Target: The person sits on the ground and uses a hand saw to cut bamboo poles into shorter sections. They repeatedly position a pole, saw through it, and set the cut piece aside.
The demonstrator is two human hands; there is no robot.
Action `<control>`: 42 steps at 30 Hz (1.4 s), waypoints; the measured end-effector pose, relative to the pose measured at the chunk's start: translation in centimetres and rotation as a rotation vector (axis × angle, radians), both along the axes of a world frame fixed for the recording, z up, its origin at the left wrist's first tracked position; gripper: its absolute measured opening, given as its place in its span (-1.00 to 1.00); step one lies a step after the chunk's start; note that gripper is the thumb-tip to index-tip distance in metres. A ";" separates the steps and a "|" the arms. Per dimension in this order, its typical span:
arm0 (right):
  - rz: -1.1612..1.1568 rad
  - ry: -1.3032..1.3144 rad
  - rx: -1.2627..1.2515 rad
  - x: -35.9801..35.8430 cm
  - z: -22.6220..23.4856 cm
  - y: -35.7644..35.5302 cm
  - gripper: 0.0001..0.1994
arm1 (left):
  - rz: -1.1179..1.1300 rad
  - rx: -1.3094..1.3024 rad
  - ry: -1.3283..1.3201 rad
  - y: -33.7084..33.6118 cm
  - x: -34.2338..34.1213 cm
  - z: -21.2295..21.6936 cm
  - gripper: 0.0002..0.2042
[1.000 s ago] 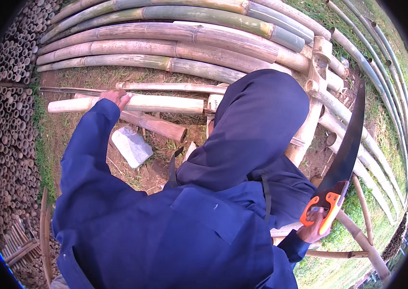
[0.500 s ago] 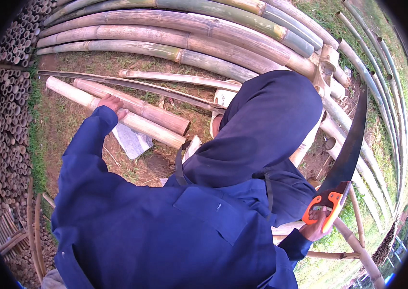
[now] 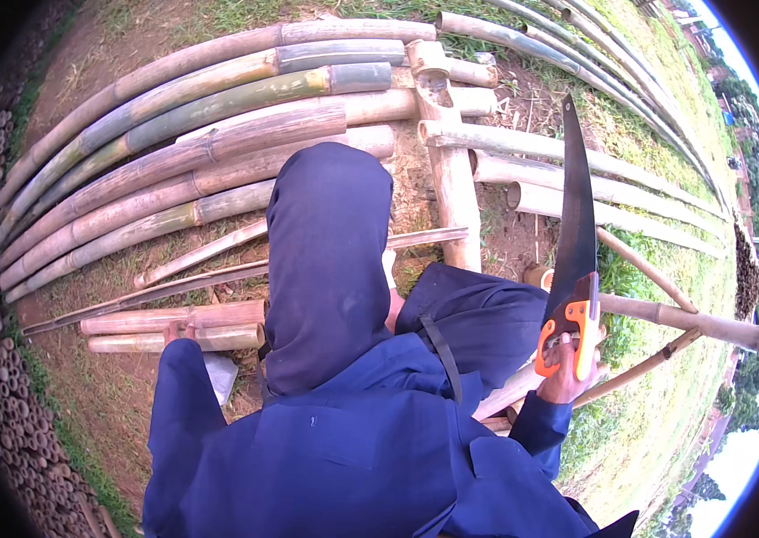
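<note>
Near right, I see the right hand [image 3: 563, 380] with fingers curled around the saw [image 3: 578, 224]. Farther left, the left hand [image 3: 178, 332] lies over a pale bamboo length [image 3: 228, 339], finger spread unclear; I'd judge it stiff, light, best gripped mid-length. Poles [image 3: 272, 128] lie beyond.

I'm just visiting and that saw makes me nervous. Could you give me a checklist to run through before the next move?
1. Saw held by its handle: ok, the right hand grips it.
2. Blade away from the left hand: ok, well apart.
3. Left hand on the near short bamboo: ok, touching.
4. Firmness of that hold: cannot tell.
5. White block in full view: not ok, partly covered by the left sleeve.
6. Teeth sharp: cannot tell, too small.
</note>
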State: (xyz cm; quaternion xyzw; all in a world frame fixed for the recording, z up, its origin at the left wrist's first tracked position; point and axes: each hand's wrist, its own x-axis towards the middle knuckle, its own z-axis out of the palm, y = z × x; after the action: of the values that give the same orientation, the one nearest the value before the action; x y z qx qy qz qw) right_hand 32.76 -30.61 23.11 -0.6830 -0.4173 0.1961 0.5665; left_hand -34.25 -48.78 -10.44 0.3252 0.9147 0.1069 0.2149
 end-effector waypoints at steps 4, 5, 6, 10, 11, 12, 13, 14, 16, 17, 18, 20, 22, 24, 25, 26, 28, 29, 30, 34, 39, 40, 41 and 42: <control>-0.114 -0.065 0.008 1.3 1.3 -1.6 -0.90 | -0.106 -0.105 -0.095 6.7 1.2 2.2 -0.69; -0.134 -0.019 -0.017 2.8 0.4 -2.5 -0.90 | -0.124 -0.057 -0.080 6.8 -0.1 2.3 -0.70; -0.152 0.029 -0.040 3.9 -0.3 -3.2 -0.90 | -0.143 -0.009 -0.067 6.9 -1.4 2.5 -0.70; -0.231 0.010 -0.084 6.1 -1.5 -6.1 -0.90 | -0.049 0.356 -0.229 16.7 -2.5 4.2 -0.73; -0.282 0.009 -0.091 6.5 -1.7 -7.1 -0.90 | -0.128 0.531 -0.268 21.2 -0.5 6.9 -0.79; -0.315 0.032 -0.093 7.0 -2.0 -7.8 -0.90 | -0.180 0.657 -0.279 25.7 -1.1 9.7 -0.80; -0.353 0.040 -0.103 7.3 -2.3 -8.6 -0.89 | -0.290 0.802 -0.274 30.5 1.7 13.7 -0.76; -0.371 0.054 -0.101 7.6 -2.7 -9.0 -0.90 | -0.396 0.917 -0.198 34.8 3.5 17.7 -0.74; -0.402 0.078 -0.102 7.9 -3.4 -9.5 -0.89 | -0.607 0.972 0.040 42.4 7.2 24.4 -0.68; -0.427 0.085 -0.105 7.9 -3.7 -9.9 -0.88 | -0.679 0.912 0.073 45.4 11.2 27.9 -0.68; -0.430 0.097 -0.105 7.8 -4.1 -10.3 -0.88 | -0.744 0.890 0.129 48.2 14.6 30.3 -0.65; -0.443 0.118 -0.095 7.8 -4.6 -10.8 -0.87 | -0.930 0.804 0.109 52.9 21.7 32.9 -0.66; -0.476 0.134 -0.120 7.6 -4.6 -11.5 -0.90 | -1.098 0.737 0.097 55.4 30.0 32.6 -0.69; -0.511 0.136 -0.135 7.5 -5.0 -12.0 -0.92 | -1.191 0.480 0.078 56.2 37.4 30.7 -0.74; -0.519 0.136 -0.135 7.5 -5.2 -12.1 -0.92 | -1.232 0.457 0.082 57.3 38.9 27.8 -0.70; -0.532 0.131 -0.136 7.5 -5.2 -12.3 -0.90 | -1.276 0.435 0.081 58.2 40.3 24.8 -0.64; -0.516 0.077 -0.193 7.5 -4.7 -13.6 -0.81 | -1.281 0.275 0.209 56.5 46.3 22.0 -0.40; -0.503 0.060 -0.225 7.4 -4.4 -13.8 -0.79 | -1.330 0.328 0.305 57.0 46.5 18.8 -0.28; -0.487 0.042 -0.263 7.3 -4.5 -14.1 -0.76 | -1.372 0.377 0.397 57.6 46.7 16.1 -0.15; -0.524 0.014 -0.345 6.2 -4.2 -16.8 -0.79 | -1.366 0.165 0.482 56.7 52.2 15.7 -0.19; -0.541 0.057 -0.385 4.9 -3.8 -15.7 -0.81 | -1.337 0.202 0.496 59.2 51.6 13.6 -0.24; -0.554 0.085 -0.365 4.9 -3.8 -15.5 -0.81 | -1.329 0.146 0.481 59.4 51.7 13.8 -0.23; -0.564 0.112 -0.345 4.8 -3.8 -15.2 -0.82 | -1.318 0.089 0.466 59.6 51.8 13.9 -0.23; -0.572 0.139 -0.324 4.8 -3.9 -15.0 -0.82 | -1.305 0.031 0.452 60.0 52.0 14.1 -0.22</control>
State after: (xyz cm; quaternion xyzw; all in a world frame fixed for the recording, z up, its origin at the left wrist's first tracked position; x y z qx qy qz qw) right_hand 37.53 -45.58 19.25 -0.8388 -0.1324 0.1389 0.5095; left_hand 17.71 11.24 3.68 0.8266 0.5524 -0.1015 0.0348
